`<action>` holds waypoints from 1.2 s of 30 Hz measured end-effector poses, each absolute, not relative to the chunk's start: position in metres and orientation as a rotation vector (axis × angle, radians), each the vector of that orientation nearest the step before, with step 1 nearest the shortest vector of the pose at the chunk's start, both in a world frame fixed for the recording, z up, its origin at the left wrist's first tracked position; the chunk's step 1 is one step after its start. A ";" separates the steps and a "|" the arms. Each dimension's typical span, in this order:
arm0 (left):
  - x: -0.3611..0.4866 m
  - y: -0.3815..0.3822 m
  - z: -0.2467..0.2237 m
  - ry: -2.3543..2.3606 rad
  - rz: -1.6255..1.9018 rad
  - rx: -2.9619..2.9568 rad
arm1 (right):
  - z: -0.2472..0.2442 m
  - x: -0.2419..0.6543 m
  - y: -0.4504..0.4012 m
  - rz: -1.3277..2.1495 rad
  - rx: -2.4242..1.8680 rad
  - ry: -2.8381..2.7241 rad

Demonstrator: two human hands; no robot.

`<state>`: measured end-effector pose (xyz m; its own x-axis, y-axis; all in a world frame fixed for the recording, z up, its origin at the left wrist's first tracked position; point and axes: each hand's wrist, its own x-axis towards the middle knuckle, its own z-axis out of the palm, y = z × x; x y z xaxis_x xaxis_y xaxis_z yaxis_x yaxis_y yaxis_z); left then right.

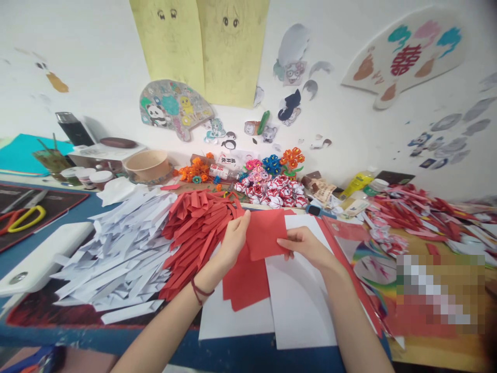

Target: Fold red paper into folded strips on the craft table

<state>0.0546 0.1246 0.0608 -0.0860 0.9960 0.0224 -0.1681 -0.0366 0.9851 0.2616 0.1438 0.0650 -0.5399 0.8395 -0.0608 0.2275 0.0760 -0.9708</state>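
Head view — held red paper (267, 234) points toward the wall (334, 111) — long axis unclear.

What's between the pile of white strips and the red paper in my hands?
A pile of red strips, then your left hand holding the red paper; the head view shows this.

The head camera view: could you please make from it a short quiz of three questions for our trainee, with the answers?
1. What do the left hand and the right hand hold together?
2. True or false: in the picture, the white strips lie to the right of the red strips.
3. Where do the yellow-handled scissors lie?
A) On a dark mat
B) Inside the round bowl
C) Among the paper flowers

Key:
1. A red sheet
2. False
3. A
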 end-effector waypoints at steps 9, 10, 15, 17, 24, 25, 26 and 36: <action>0.052 0.124 0.056 1.295 1.105 1.433 | 0.060 0.265 0.150 1.340 -1.089 -1.652; 0.052 0.123 0.058 1.294 1.072 1.437 | 0.059 0.265 0.150 1.322 -1.096 -1.632; 0.051 0.123 0.061 1.211 1.034 1.404 | 0.061 0.265 0.150 1.305 -1.117 -1.588; 0.051 0.125 0.059 1.182 1.051 1.387 | 0.061 0.265 0.149 1.323 -1.112 -1.576; 0.053 0.127 0.054 1.072 1.046 1.315 | 0.063 0.265 0.149 1.350 -1.098 -1.548; 0.053 0.126 0.054 1.071 1.044 1.316 | 0.063 0.265 0.149 1.342 -1.097 -1.551; 0.053 0.126 0.054 1.070 1.041 1.318 | 0.063 0.265 0.149 1.332 -1.097 -1.556; 0.053 0.126 0.055 1.080 1.014 1.341 | 0.060 0.267 0.149 1.285 -1.100 -1.584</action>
